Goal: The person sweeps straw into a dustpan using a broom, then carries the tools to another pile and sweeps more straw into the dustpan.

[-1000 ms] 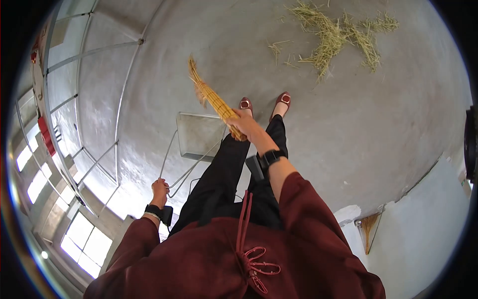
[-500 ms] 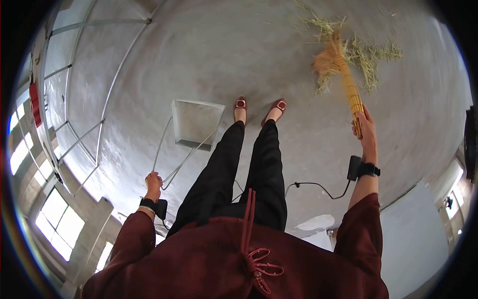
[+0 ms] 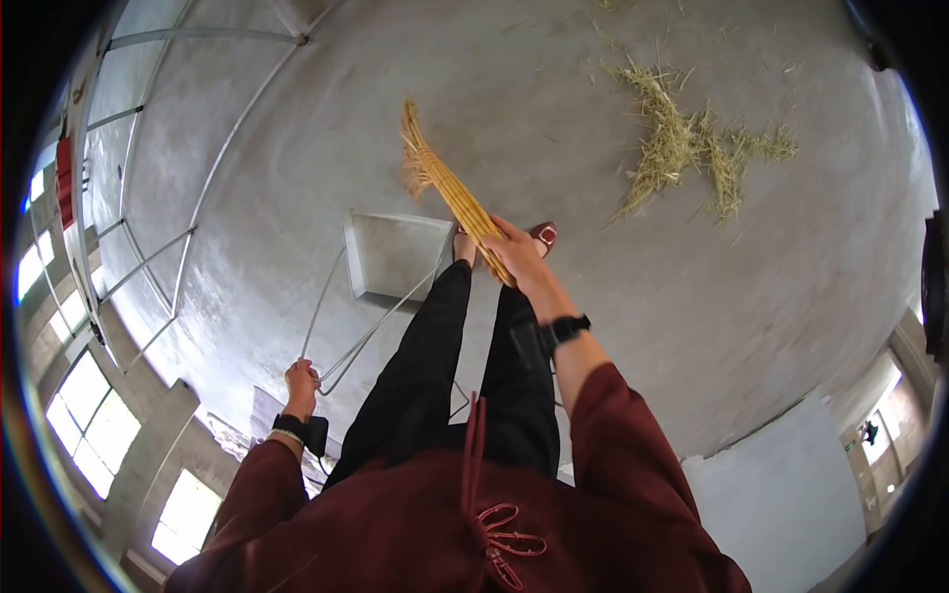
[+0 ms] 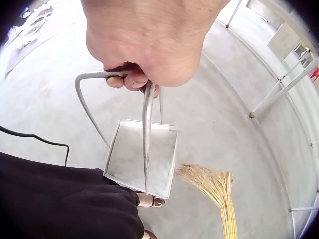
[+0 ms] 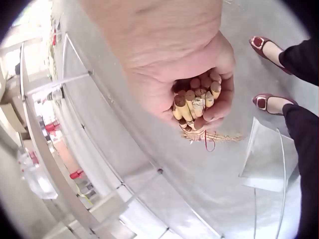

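My right hand (image 3: 519,255) grips the bundled-stalk handle of a straw hand broom (image 3: 460,198) in front of my legs. The fingers curl round the cut stalk ends (image 5: 192,102) in the right wrist view. Its bristles (image 4: 204,179) point forward, just past the dustpan in the head view. At my left side, my left hand (image 3: 301,383) holds the bent metal rod handle (image 4: 147,134) of a square metal dustpan (image 3: 400,219). The pan lies beside my feet, and its inside looks bare. Loose dry straw (image 3: 672,138) is scattered on the floor at front right.
A metal pipe frame (image 3: 232,148) stands along the left side. My red shoe (image 3: 544,234) is right of the dustpan. A pale panel (image 3: 781,484) lies at lower right. Black cable (image 4: 35,135) runs by my left side.
My right hand swung the broom out to the right over the straw, then back across in front of my legs. My left hand stays on the dustpan handle.
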Tool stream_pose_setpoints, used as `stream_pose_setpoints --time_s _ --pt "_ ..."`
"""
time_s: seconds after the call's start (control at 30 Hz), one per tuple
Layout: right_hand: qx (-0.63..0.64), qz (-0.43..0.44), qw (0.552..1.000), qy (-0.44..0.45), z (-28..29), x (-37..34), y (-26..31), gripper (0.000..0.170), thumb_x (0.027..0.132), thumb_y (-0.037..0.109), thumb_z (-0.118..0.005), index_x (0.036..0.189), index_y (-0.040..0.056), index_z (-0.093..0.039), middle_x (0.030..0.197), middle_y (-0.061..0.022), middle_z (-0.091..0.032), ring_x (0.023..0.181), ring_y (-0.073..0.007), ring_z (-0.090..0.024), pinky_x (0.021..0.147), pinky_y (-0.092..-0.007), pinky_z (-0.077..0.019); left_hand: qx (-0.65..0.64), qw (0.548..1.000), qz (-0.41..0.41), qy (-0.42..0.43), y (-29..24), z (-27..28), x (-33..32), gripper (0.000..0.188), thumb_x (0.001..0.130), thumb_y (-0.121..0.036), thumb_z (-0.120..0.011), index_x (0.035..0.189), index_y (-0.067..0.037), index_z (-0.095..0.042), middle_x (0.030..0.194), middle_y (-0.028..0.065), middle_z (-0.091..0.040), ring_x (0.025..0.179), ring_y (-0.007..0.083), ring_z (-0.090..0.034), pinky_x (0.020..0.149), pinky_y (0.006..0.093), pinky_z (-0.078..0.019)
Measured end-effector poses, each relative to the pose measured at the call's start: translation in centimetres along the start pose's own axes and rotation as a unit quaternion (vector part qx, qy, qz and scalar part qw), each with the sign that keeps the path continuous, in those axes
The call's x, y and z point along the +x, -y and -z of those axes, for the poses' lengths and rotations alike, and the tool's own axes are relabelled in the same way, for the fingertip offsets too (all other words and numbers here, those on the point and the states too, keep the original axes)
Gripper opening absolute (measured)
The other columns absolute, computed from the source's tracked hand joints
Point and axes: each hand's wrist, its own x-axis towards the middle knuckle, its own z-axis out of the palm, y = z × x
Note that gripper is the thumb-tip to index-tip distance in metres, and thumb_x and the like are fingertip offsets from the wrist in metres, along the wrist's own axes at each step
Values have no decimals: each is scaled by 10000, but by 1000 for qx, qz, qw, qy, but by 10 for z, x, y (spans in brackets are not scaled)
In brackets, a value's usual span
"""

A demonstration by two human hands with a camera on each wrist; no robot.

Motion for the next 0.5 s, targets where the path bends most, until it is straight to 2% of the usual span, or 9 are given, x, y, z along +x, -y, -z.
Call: stream_pose_setpoints --time_s 0.03,0.13,0.17,0.2,0.23,0.27,0.3,0.37,0.5 --pt "-2 1 1000 0 5 11 10 499 806 117 -573 1295 103 -479 709 -52 -557 483 -129 -515 400 -260 -417 5 1000 -2 5 2 3 1 262 926 -257 -425 867 -25 -530 557 19 -439 432 103 -396 366 242 -323" --pt "-66 48 992 -101 34 22 49 451 813 133 -556 1256 64 -503 723 -38 -565 489 -124 -510 400 -261 -413 24 1000 -5 -3 -9 -5 -17 260 921 -248 -425 857 -20 -530 555 28 -449 427 106 -400 365 242 -324" --pt "-99 71 986 -115 66 11 68 434 817 154 -557 1236 49 -514 733 -35 -569 497 -124 -516 403 -262 -416 36 999 -11 -4 -8 -5 -17 263 922 -248 -423 858 -18 -531 553 31 -453 425 108 -402 364 244 -323" --pt "-54 129 986 -91 111 14 67 398 830 192 -559 1199 44 -540 759 -34 -581 544 -118 -535 448 -253 -437 45 999 -18 -5 -10 -7 -18 266 922 -249 -421 859 -16 -532 552 34 -458 424 109 -405 363 245 -323" --pt "-84 119 984 -102 137 -18 96 380 837 208 -567 1184 56 -547 796 -23 -593 615 -98 -547 513 -230 -449 42 999 -19 -4 -11 -9 -21 279 927 -253 -414 857 -11 -533 550 37 -464 424 111 -412 363 247 -324" --pt "-67 189 963 -183 166 -33 99 389 845 205 -560 1208 68 -531 811 -17 -594 618 -84 -540 511 -216 -445 40 999 -20 -3 -13 -11 -25 279 927 -253 -414 857 -11 -533 550 37 -464 424 111 -412 363 247 -324" --pt "-96 139 970 -178 202 -42 124 385 846 208 -554 1215 99 -524 821 -26 -592 569 -91 -539 446 -234 -439 46 999 -25 -6 -16 -14 -29 283 928 -253 -412 855 -8 -532 549 38 -466 423 112 -414 363 248 -325" --pt "-86 114 948 -283 249 -71 156 371 848 201 -541 1212 130 -530 806 -29 -578 537 -102 -535 393 -249 -426 47 998 -36 -8 -23 -23 -33 287 929 -254 -410 852 -6 -532 548 38 -468 423 113 -416 363 249 -325" --pt "-69 161 926 -336 274 -108 182 377 853 174 -520 1229 147 -512 763 -18 -549 542 -104 -538 384 -247 -428 38 998 -37 -20 -30 -28 -31 289 929 -250 -410 847 -1 -534 544 40 -471 422 119 -422 366 255 -331"
